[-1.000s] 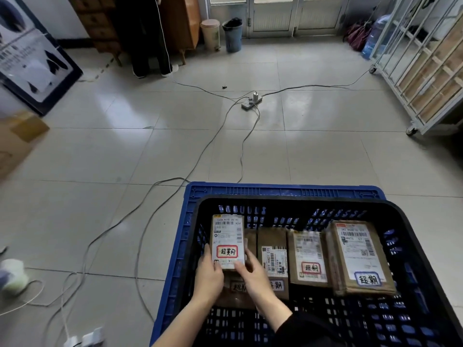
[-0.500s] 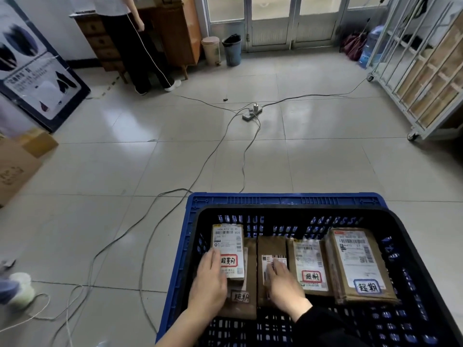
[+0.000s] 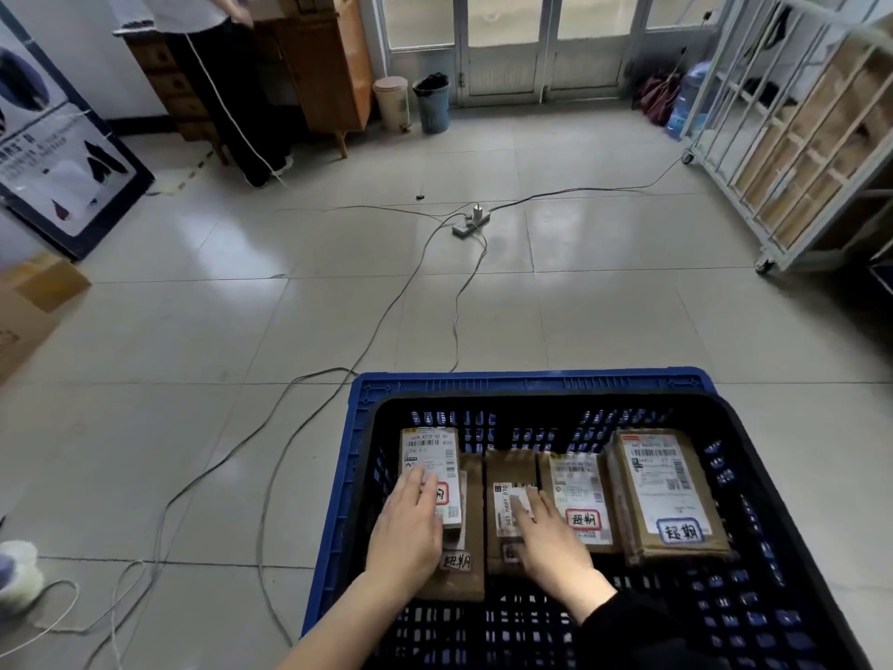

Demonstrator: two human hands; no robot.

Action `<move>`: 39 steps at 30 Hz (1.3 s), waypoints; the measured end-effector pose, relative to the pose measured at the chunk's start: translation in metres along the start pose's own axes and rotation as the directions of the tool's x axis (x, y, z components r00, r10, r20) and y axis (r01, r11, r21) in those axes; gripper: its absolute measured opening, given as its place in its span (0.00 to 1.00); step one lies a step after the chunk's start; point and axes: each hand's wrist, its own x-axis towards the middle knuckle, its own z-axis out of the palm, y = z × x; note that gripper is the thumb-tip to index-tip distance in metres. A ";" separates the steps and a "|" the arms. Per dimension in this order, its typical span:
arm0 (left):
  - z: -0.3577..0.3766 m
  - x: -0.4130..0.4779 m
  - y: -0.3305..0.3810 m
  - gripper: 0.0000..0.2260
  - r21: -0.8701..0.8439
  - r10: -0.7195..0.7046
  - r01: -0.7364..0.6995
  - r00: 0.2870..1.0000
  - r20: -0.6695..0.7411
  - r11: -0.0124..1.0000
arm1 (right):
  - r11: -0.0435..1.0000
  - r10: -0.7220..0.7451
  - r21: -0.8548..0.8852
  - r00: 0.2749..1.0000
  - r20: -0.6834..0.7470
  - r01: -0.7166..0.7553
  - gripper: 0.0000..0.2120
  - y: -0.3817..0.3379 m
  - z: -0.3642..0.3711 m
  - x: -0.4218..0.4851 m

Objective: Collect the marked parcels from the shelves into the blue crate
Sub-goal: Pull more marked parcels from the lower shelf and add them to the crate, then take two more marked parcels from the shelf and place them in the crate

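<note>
Your left hand (image 3: 408,529): fingers flat on left parcel (image 3: 427,456)
Your right hand (image 3: 548,539): fingers flat on next parcel (image 3: 507,469) (both in crate (image 3: 531,379))

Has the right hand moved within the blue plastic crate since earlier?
Yes. The right hand went rightward, from the white-labelled parcel onto the neighbouring brown parcel.

Head view, single, wide-angle: worn on the head, facing forward and down; blue crate (image 3: 526,379) close below, tiled floor (image 3: 338,307) running to far glass doors (image 3: 502,41).
</note>
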 end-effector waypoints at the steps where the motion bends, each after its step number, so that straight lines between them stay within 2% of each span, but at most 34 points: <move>1: -0.002 -0.002 0.002 0.25 0.022 0.029 -0.029 1.000 0.001 0.999 | 1.000 0.002 -0.013 1.000 -0.019 -0.002 0.32 0.000 -0.004 -0.008; 5: -0.015 -0.013 0.008 0.25 0.130 0.167 -0.172 0.985 0.044 0.976 | 0.999 0.032 -0.005 0.994 -0.102 -0.032 0.30 -0.007 -0.022 -0.049; 10: -0.031 -0.045 0.025 0.25 0.196 0.325 -0.335 0.942 0.084 0.922 | 0.996 0.086 0.003 0.954 -0.287 -0.089 0.29 -0.021 -0.040 -0.119; 13: -0.033 -0.069 0.041 0.24 0.217 0.431 -0.441 0.897 0.093 0.871 | 0.989 0.146 0.025 0.913 -0.382 -0.147 0.29 -0.026 -0.042 -0.168; 18: -0.023 -0.110 0.075 0.24 0.246 0.597 -0.610 0.791 0.136 0.753 | 0.943 0.333 0.133 0.836 -0.436 -0.306 0.30 -0.018 -0.027 -0.255; 23: 0.005 -0.156 0.120 0.26 0.293 0.732 -0.758 0.646 0.218 0.582 | 0.826 0.564 0.269 0.716 -0.412 -0.496 0.31 0.001 0.000 -0.354; 28: 0.037 -0.212 0.177 0.27 0.286 0.821 -0.866 0.487 0.297 0.410 | 0.672 0.740 0.408 0.546 -0.392 -0.618 0.31 0.017 0.033 -0.454; 34: 0.073 -0.303 0.245 0.26 0.160 0.856 -0.947 0.319 0.406 0.277 | 0.479 0.877 0.565 0.350 -0.328 -0.672 0.29 0.029 0.078 -0.570; 39: 0.100 -0.380 0.286 0.27 0.125 0.889 -0.969 0.243 0.387 0.211 | 0.365 0.929 0.624 0.224 -0.296 -0.690 0.29 0.041 0.115 -0.660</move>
